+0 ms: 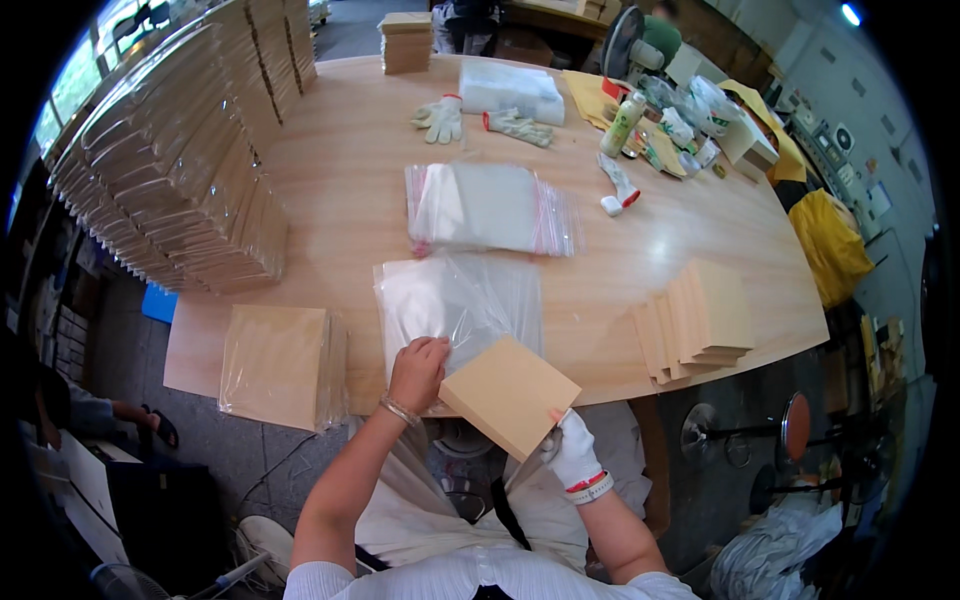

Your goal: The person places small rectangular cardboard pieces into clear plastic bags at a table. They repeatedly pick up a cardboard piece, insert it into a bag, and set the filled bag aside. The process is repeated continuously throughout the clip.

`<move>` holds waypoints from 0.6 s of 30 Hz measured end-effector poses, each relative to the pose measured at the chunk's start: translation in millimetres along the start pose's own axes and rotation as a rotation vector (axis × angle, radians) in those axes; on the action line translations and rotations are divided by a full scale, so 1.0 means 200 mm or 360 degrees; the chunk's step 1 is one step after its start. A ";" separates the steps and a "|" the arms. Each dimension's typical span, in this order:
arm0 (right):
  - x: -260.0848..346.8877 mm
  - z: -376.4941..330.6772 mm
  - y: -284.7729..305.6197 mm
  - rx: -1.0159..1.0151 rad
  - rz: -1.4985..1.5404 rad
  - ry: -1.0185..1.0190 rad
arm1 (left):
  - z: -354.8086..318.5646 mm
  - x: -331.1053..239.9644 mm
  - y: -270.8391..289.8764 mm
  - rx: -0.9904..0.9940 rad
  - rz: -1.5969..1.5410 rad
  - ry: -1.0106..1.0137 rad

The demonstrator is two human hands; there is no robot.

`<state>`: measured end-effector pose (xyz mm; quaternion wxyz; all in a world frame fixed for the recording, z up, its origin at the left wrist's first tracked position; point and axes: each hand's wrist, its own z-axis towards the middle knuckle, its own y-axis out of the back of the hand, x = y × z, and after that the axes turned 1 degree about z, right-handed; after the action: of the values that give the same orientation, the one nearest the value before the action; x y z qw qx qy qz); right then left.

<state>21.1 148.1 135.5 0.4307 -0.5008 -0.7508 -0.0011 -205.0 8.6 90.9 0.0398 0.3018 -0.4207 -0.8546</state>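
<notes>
Along the worktop's left edge, a long leaning row of bagged tan boards (190, 150), running from the far left corner toward the near side. At the near left corner, a flat stack of tan square boards in clear film (275, 365), overhanging the near edge a little. Just right of that, a clear plastic bag (455, 305) lying flat by the near edge, mouth toward the person, long axis running near to far.

Bare left hand (417, 372) resting knuckles-up on the bag's near end, fingers curled down onto the film, pinching it as far as can be seen. White-gloved right hand (572, 450) below the near edge, grip closed on the near right corner of a tan square wooden board (508, 393). Board held flat and turned diamond-wise, far left corner pointing at the bag's mouth beside the left hand, most of it hanging off the worktop's near edge over the lap.

Farther in, mid-worktop, a pile of clear zip bags with red strips (490, 208). Open wood between that pile and the flat bag. Toward the near right corner, a fanned stack of bare tan boards (695, 320). Far edge crowded with a pair of white work gloves (480, 120) and bottles.
</notes>
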 end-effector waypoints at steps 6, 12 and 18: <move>0.00 0.03 0.00 0.0242 0.0050 -0.0212 | -0.04 0.09 -0.07 0.0100 -0.0248 0.0214; -0.02 0.03 -0.12 -0.0024 0.0279 -0.0108 | -0.04 0.05 0.02 0.0055 -0.0189 -0.0073; -0.07 0.02 -0.12 0.0061 0.0386 -0.0036 | -0.05 0.06 0.01 0.0068 -0.0073 -0.0088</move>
<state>2.3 128.4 133.6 0.4287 -0.5797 -0.6893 0.0710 -209.1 -2.8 81.9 0.0019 0.2884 -0.4328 -0.8541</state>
